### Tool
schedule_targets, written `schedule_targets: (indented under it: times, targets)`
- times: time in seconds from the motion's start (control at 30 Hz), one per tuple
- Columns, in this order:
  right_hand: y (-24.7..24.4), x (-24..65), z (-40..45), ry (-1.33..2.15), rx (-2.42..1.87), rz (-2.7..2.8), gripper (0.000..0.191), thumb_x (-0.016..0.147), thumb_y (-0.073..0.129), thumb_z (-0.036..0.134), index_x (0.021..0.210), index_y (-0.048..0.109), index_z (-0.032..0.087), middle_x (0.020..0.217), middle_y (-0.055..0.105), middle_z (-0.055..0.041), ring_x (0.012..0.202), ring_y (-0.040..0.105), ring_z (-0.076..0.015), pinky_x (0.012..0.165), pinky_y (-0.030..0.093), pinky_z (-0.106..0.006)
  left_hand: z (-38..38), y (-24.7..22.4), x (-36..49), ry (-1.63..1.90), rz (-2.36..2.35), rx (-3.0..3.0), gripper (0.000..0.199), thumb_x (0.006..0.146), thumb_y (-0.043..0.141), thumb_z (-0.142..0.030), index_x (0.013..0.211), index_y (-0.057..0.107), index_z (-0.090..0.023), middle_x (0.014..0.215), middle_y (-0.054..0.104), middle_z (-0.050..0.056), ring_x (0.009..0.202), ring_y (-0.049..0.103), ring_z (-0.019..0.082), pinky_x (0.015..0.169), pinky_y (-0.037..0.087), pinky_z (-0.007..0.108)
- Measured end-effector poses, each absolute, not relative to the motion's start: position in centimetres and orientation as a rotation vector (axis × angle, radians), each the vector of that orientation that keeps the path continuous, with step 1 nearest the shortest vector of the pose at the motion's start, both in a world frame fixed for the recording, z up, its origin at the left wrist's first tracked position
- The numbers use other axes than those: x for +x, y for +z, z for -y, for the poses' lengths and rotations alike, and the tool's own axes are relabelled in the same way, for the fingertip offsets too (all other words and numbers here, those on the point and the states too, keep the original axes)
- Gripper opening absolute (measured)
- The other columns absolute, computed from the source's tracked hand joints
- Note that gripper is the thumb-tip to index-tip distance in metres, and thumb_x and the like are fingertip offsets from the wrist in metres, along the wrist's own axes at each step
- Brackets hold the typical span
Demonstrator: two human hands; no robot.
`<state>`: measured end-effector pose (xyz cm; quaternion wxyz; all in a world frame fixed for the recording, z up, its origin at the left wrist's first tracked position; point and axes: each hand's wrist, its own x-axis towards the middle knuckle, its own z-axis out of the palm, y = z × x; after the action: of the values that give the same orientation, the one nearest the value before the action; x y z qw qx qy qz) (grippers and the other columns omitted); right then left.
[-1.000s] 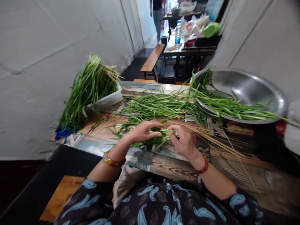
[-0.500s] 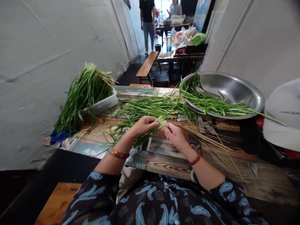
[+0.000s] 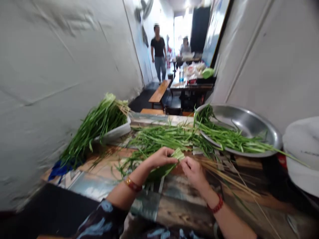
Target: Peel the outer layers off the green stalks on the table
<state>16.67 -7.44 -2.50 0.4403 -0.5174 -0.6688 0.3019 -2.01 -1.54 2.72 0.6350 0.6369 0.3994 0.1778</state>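
Note:
My left hand (image 3: 163,157) is closed around a small bunch of garlic chives (image 3: 178,154), its pale cut ends lined up and facing right. The green leaves trail down to the left beneath my wrist. My right hand (image 3: 193,169) pinches at those cut ends; whatever its fingertips hold is hidden. Thin bamboo skewers (image 3: 231,178) lie loose on the table to the right of my right hand. Just beyond both hands a layer of loose chives (image 3: 163,136) is spread across the wooden tabletop (image 3: 184,196).
At left, skewered chive bundles (image 3: 99,121) are piled in a white tray (image 3: 117,132) near the wall. A steel basin (image 3: 277,144) with more chives stands at right, beside a white cap (image 3: 302,149). Beyond are a bench (image 3: 159,92), another table and two people, one standing (image 3: 159,49).
The view has tilted up, so everything sits lower in the picture. My hands keep their hold at the cut ends of the bunch. The standing person appears slightly shifted.

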Motion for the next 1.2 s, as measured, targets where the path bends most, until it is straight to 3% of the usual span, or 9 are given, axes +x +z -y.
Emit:
schedule_targets:
  times: [0.17,0.27,0.5,0.7,0.83,0.97,1.1,1.2]
  targets:
    - [-4.4,16.4,6.4,0.728,-1.271,1.621,0.037,0.094,0.047,0.044,0.067,0.06,0.021,0.055,0.055,0.0018,0.051,0.051,-0.0142,0.052,0.038,-0.025,-0.1,2.2,-2.2,0.439,-0.834,1.563,0.061,0.078,0.06,-0.072,0.068,0.056,-0.012,0.06,0.044,-0.004,0.055,0.032,0.007,0.052,0.025,0.021]
    - [-5.2,16.5,6.4,0.723,-1.284,1.619,0.038,0.094,0.048,0.047,0.068,0.061,0.022,0.055,0.056,0.0012,0.05,0.051,-0.0148,0.049,0.038,-0.025,-0.2,1.9,-1.6,0.482,-0.867,1.574,0.062,0.079,0.057,-0.073,0.062,0.048,-0.014,0.057,0.038,-0.005,0.054,0.029,0.007,0.051,0.023,0.022]
    - [-4.5,16.4,6.7,0.659,-1.345,1.628,0.036,0.093,0.048,0.041,0.065,0.057,0.022,0.055,0.058,0.0008,0.052,0.054,-0.0147,0.053,0.039,-0.025,0.1,1.2,-0.8,0.508,-0.921,1.517,0.063,0.075,0.061,-0.074,0.06,0.049,-0.014,0.056,0.041,-0.004,0.053,0.031,0.007,0.05,0.023,0.022]
    - [-3.4,16.1,7.0,0.841,-1.358,1.59,0.035,0.092,0.048,0.038,0.061,0.05,0.022,0.05,0.052,0.0024,0.049,0.049,-0.0117,0.052,0.037,-0.024,0.6,1.4,-1.0,0.46,-0.934,1.486,0.06,0.076,0.062,-0.071,0.063,0.056,-0.013,0.058,0.048,-0.002,0.054,0.037,0.008,0.05,0.027,0.021]
    - [-3.4,16.2,7.0,1.33,-1.297,1.437,0.029,0.089,0.051,0.047,0.075,0.052,0.021,0.051,0.05,0.0069,0.036,0.04,-0.008,0.039,0.031,-0.021,0.8,1.6,-1.5,0.432,-0.923,1.568,0.057,0.081,0.058,-0.067,0.064,0.054,-0.013,0.058,0.044,-0.003,0.055,0.033,0.008,0.05,0.025,0.021]
    - [-3.4,16.1,7.1,1.201,-1.233,1.41,0.031,0.086,0.059,0.049,0.097,0.054,0.02,0.06,0.054,0.0072,0.044,0.046,-0.0089,0.044,0.036,-0.021,1.5,1.3,-1.6,0.358,-0.904,1.746,0.056,0.085,0.053,-0.064,0.059,0.047,-0.015,0.058,0.035,-0.004,0.057,0.029,0.008,0.052,0.023,0.021]
    - [-3.3,15.7,7.5,0.843,-1.273,1.583,0.026,0.088,0.06,0.043,0.099,0.061,0.018,0.074,0.062,0.0014,0.062,0.054,-0.0112,0.058,0.041,-0.023,2.2,0.6,-1.4,0.312,-0.874,1.939,0.052,0.089,0.05,-0.056,0.063,0.059,-0.012,0.058,0.043,-0.003,0.059,0.037,0.009,0.056,0.028,0.021]
    - [-3.7,15.3,7.7,0.851,-1.347,1.577,0.024,0.093,0.053,0.039,0.099,0.062,0.018,0.07,0.064,0.0012,0.057,0.056,-0.0115,0.056,0.041,-0.023,1.9,0.5,-2.0,0.324,-0.915,2.045,0.042,0.09,0.051,-0.046,0.078,0.07,-0.011,0.067,0.062,0.0,0.065,0.052,0.013,0.062,0.037,0.022]
